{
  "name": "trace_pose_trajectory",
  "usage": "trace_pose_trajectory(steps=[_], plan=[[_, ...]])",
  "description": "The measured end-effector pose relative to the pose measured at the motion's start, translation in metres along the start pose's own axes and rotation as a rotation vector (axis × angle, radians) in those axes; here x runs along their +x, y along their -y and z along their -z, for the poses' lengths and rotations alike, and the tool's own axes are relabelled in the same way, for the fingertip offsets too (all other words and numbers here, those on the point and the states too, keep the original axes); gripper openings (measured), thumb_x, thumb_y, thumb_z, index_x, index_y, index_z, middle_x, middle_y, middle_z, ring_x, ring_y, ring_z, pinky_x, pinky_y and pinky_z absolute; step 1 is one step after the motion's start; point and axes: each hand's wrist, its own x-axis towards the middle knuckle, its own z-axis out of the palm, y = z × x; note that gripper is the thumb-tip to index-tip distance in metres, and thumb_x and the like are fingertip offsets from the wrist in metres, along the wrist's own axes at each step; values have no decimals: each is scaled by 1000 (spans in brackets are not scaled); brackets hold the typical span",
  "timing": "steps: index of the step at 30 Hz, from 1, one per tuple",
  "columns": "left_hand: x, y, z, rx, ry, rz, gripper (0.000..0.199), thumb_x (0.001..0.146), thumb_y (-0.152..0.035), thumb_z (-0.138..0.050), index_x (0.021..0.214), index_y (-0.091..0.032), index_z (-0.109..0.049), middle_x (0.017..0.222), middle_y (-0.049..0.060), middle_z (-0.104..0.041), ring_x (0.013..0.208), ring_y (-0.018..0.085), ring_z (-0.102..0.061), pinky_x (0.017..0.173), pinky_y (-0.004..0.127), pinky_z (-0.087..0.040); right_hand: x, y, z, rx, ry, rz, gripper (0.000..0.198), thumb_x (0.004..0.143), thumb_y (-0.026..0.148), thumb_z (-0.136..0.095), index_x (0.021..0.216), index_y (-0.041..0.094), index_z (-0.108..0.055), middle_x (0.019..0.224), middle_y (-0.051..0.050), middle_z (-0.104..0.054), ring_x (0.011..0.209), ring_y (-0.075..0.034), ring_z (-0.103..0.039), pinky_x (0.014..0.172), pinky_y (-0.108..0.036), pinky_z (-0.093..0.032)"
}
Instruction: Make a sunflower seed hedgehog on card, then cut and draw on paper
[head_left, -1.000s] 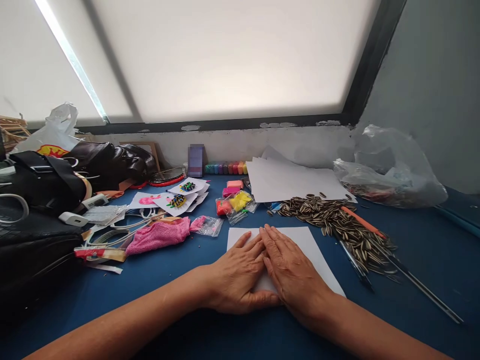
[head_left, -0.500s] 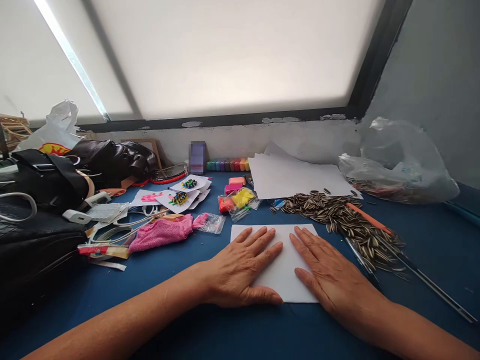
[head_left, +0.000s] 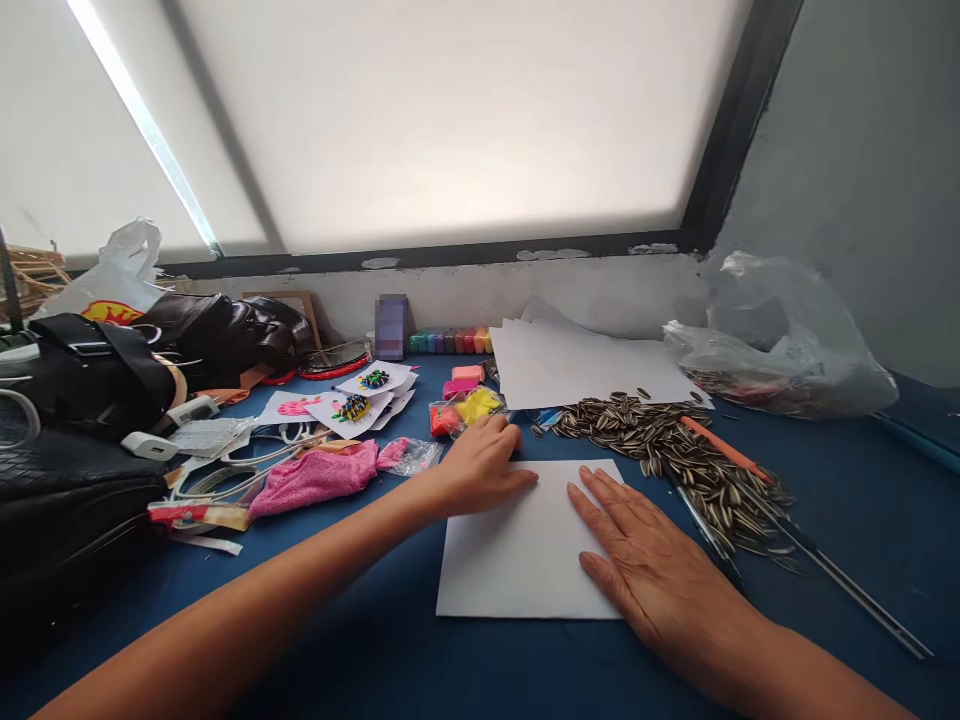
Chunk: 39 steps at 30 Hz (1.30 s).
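A sheet of white paper [head_left: 517,570] lies on the blue table in front of me. My right hand [head_left: 637,555] rests flat on its right part with the fingers spread. My left hand [head_left: 484,465] is over the paper's far left edge, reaching forward with bent fingers and the thumb held apart. Just beyond those fingers is a yellow piece of clay [head_left: 478,405] in a clear wrapper. Beside it lies a red-orange clay packet [head_left: 445,420]. Whether the fingertips touch the wrapper is hidden.
Sunflower seeds [head_left: 660,440] are heaped at the right, with an orange stick [head_left: 724,448] and a metal rod [head_left: 847,570] on them. Behind are white sheets [head_left: 585,370] and a plastic bag [head_left: 795,350]. Leftward lie a pink cloth [head_left: 315,480], decorated cards [head_left: 367,400] and black bags [head_left: 82,500].
My left hand has lifted off the paper and moved forward towards the clay packets, its fingers bending. My right hand stays flat on the sheet. The view has shifted slightly.
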Motion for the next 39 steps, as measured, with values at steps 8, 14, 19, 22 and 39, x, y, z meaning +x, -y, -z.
trace_pose_trajectory(steps=[8, 14, 19, 22, 39], plan=[[15, -1, 11, -58, 129, 23, 23, 79, -40, -63, 83, -18, -57, 94, 5, -58, 91, 21, -54, 75, 28, -40, 0, 4, 11, 38, 9, 14, 59, 95, 45, -37, 146, 16, -40, 155, -14, -27, 142, -32, -25, 113, -54, -27], [15, -1, 17, -109, 246, 62, 27, 75, -43, -65, 86, -19, -58, 85, 2, -60, 77, 18, -54, 61, 26, -36, -1, 4, 18, 115, -5, -17, 61, 95, 46, -38, 144, 11, -44, 152, -15, -36, 140, -32, -31, 111, -53, -33], [19, 2, 15, -255, 268, 31, 22, 72, -37, -66, 70, -18, -55, 70, -2, -56, 64, 13, -48, 52, 24, -30, -2, -5, 29, 327, -272, -52, 43, 93, 39, -43, 126, 18, -60, 136, -12, -58, 129, -27, -50, 108, -47, -41], [21, 4, 17, -462, 236, 20, 17, 72, -31, -65, 72, -17, -56, 66, -3, -54, 59, 11, -47, 50, 23, -30, -3, -12, 42, 514, -401, -167, 26, 89, 38, -47, 95, 23, -68, 121, -8, -67, 113, -27, -61, 98, -45, -49], [21, -4, 32, -1571, -66, 162, 39, 63, -34, -83, 89, -16, -59, 86, 1, -65, 71, 12, -62, 65, 24, -49, 2, -25, 66, 1121, -445, -506, 70, 76, 64, -62, 127, 17, -53, 118, -17, -66, 100, -30, -66, 75, -36, -60]])
